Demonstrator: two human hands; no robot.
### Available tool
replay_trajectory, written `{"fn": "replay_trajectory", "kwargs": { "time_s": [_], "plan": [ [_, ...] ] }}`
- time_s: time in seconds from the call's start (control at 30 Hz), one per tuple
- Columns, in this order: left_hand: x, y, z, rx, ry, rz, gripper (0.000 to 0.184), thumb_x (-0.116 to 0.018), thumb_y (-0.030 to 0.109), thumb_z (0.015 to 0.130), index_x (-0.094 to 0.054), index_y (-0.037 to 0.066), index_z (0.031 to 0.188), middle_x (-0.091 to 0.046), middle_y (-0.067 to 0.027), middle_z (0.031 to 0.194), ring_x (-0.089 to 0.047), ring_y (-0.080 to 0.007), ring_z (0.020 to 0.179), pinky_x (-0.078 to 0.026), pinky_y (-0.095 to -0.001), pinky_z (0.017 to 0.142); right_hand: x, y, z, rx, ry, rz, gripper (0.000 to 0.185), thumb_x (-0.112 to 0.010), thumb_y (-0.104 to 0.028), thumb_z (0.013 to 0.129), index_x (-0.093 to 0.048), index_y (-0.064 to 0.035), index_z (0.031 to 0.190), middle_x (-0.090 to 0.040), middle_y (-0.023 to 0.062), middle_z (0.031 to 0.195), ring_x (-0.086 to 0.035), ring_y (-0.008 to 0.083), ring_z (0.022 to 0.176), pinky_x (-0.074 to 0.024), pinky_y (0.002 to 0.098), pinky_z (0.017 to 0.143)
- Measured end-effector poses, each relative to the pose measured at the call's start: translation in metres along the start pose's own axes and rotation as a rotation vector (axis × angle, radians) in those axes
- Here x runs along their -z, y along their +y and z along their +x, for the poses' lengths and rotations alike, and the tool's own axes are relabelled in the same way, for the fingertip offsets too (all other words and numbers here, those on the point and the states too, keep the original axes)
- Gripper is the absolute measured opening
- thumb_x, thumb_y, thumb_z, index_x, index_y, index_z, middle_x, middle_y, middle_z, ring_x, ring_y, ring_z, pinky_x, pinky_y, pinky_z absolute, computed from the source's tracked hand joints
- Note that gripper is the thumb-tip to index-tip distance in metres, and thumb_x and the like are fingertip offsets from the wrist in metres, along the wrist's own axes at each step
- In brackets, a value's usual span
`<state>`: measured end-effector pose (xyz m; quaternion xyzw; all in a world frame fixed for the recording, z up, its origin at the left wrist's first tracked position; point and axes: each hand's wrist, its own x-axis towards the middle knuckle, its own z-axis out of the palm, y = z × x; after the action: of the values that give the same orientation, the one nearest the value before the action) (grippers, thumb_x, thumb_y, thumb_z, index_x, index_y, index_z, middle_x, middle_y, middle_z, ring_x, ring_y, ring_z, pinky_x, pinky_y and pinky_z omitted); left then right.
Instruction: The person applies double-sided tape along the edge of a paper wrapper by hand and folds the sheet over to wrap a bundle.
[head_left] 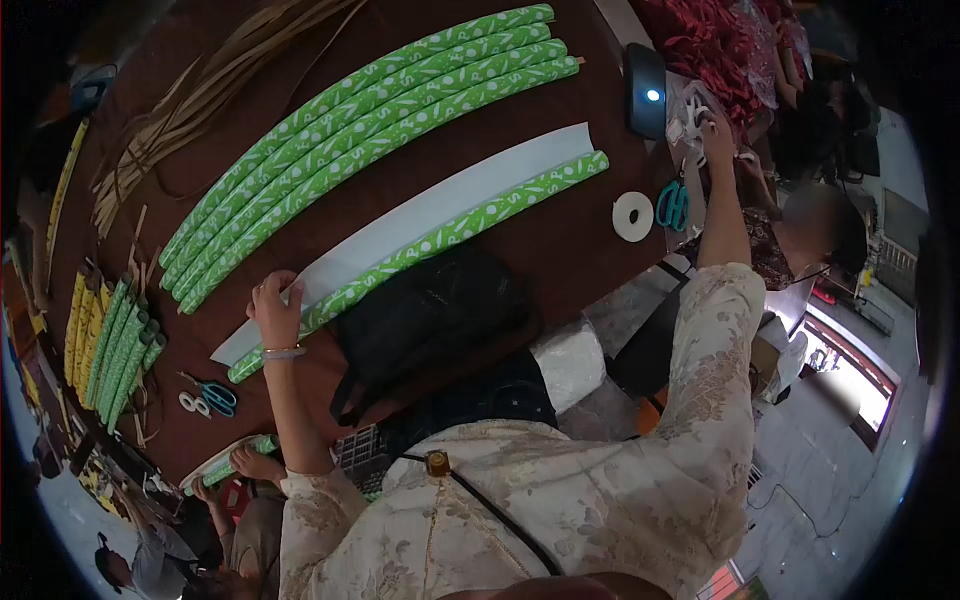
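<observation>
My left hand [277, 308] rests at the left part of a partly rolled green patterned sheet [450, 233], whose white inner side [400, 215] shows along the roll. Its fingers are bent over the white edge. My right hand [716, 138] reaches to the far right, at a clear plastic bag [690, 108] with white pieces. Its fingers are partly hidden, so what they hold is unclear. Teal-handled scissors [673, 205] and a roll of white tape [632, 216] lie just below that hand. Several finished green rolls [370, 125] lie side by side beyond the sheet.
A black bag [430, 315] sits at the table's near edge. Brown strips [190, 110] lie at the upper left, above yellow rolls [85, 335] and small green rolls [122, 350]. More scissors [212, 397] are nearby. A black device [645, 92] stands right. Co-workers sit at both sides.
</observation>
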<state>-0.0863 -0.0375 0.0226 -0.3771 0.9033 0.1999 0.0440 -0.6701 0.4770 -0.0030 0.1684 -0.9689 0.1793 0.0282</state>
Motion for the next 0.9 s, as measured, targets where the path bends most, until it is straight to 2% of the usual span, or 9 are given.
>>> {"fn": "replay_trajectory", "kwargs": {
  "time_s": [0.03, 0.1, 0.13, 0.33, 0.37, 0.5, 0.63, 0.73, 0.9],
  "plan": [
    [0.000, 0.000, 0.000, 0.013, -0.014, -0.018, 0.015, -0.063, 0.020, 0.076, -0.060, 0.016, 0.090, -0.062, 0.0009, 0.088, -0.053, -0.0224, 0.092, -0.033, -0.0418, 0.079, -0.003, 0.001, -0.002, 0.004, -0.010, 0.002, 0.031, -0.051, -0.026, 0.085, -0.057, -0.0079, 0.110, -0.047, 0.0111, 0.127, -0.046, 0.0284, 0.115, -0.0369, 0.0372, 0.095],
    [0.001, 0.001, -0.001, 0.007, -0.003, -0.017, 0.015, -0.063, 0.020, 0.076, -0.060, 0.016, 0.090, -0.062, 0.0007, 0.088, -0.053, -0.0222, 0.092, -0.033, -0.0417, 0.078, 0.003, -0.012, -0.010, 0.027, 0.042, -0.670, 0.035, -0.051, -0.019, 0.082, -0.053, -0.0127, 0.117, -0.038, 0.0083, 0.136, -0.039, 0.0289, 0.122, -0.0323, 0.0404, 0.100],
    [0.001, 0.002, -0.001, -0.008, 0.005, -0.017, 0.015, -0.063, 0.020, 0.076, -0.060, 0.016, 0.090, -0.062, 0.0006, 0.088, -0.053, -0.0221, 0.092, -0.032, -0.0416, 0.078, 0.006, -0.021, -0.013, -0.015, 0.027, -0.683, 0.042, -0.052, -0.012, 0.078, -0.050, -0.0127, 0.120, -0.036, 0.0092, 0.137, -0.036, 0.0292, 0.124, -0.0289, 0.0426, 0.102],
    [0.002, 0.005, -0.001, -0.010, 0.026, -0.036, 0.015, -0.063, 0.020, 0.076, -0.060, 0.016, 0.090, -0.062, 0.0012, 0.087, -0.053, -0.0218, 0.092, -0.032, -0.0416, 0.079, 0.001, -0.086, -0.029, -0.040, 0.385, -0.224, 0.038, -0.049, -0.003, 0.077, -0.052, -0.0065, 0.114, -0.048, 0.0140, 0.120, -0.044, 0.0312, 0.114, -0.0372, 0.0415, 0.093],
    [0.004, 0.007, -0.001, 0.008, 0.007, -0.030, 0.013, -0.063, 0.021, 0.076, -0.060, 0.016, 0.088, -0.061, 0.0019, 0.086, -0.053, -0.0218, 0.092, -0.032, -0.0413, 0.080, 0.006, -0.116, -0.038, 0.268, 0.388, -0.133, 0.031, -0.050, -0.003, 0.078, -0.055, -0.0056, 0.109, -0.052, 0.0140, 0.113, -0.048, 0.0315, 0.106, -0.0402, 0.0412, 0.088],
    [0.002, 0.006, -0.002, 0.023, 0.015, -0.062, 0.012, -0.064, 0.021, 0.076, -0.060, 0.017, 0.087, -0.061, 0.0022, 0.085, -0.053, -0.0217, 0.092, -0.033, -0.0417, 0.079, -0.004, -0.258, -0.117, 0.589, -0.123, 0.235, 0.025, -0.060, -0.012, 0.079, -0.059, -0.0080, 0.103, -0.052, 0.0108, 0.112, -0.051, 0.0306, 0.101, -0.0402, 0.0406, 0.088],
    [0.000, 0.005, -0.001, 0.015, 0.051, -0.082, 0.014, -0.065, 0.022, 0.075, -0.060, 0.017, 0.087, -0.062, 0.0026, 0.086, -0.052, -0.0224, 0.094, -0.033, -0.0427, 0.079, -0.017, -0.360, -0.198, 0.947, -0.470, 0.192, 0.040, -0.066, -0.026, 0.076, -0.054, -0.0110, 0.111, -0.054, 0.0066, 0.111, -0.050, 0.0265, 0.103, -0.0374, 0.0413, 0.091],
    [-0.001, 0.002, -0.001, 0.038, 0.068, -0.045, 0.014, -0.065, 0.021, 0.074, -0.061, 0.018, 0.087, -0.062, 0.0026, 0.088, -0.053, -0.0227, 0.093, -0.033, -0.0417, 0.079, -0.046, -0.372, -0.222, 0.960, -0.624, 0.211, 0.047, -0.066, -0.029, 0.075, -0.051, -0.0119, 0.115, -0.054, 0.0069, 0.111, -0.050, 0.0256, 0.104, -0.0366, 0.0397, 0.093],
    [0.011, -0.002, 0.005, -0.009, -0.072, -0.196, 0.015, -0.066, 0.023, 0.076, -0.062, 0.016, 0.089, -0.062, 0.0005, 0.086, -0.053, -0.0204, 0.089, -0.033, -0.0389, 0.082, -0.058, -0.370, -0.218, 0.817, -0.779, 0.367, 0.032, -0.061, -0.016, 0.080, -0.056, -0.0089, 0.111, -0.053, 0.0081, 0.111, -0.048, 0.0270, 0.104, -0.0370, 0.0379, 0.090]
  ]
}}
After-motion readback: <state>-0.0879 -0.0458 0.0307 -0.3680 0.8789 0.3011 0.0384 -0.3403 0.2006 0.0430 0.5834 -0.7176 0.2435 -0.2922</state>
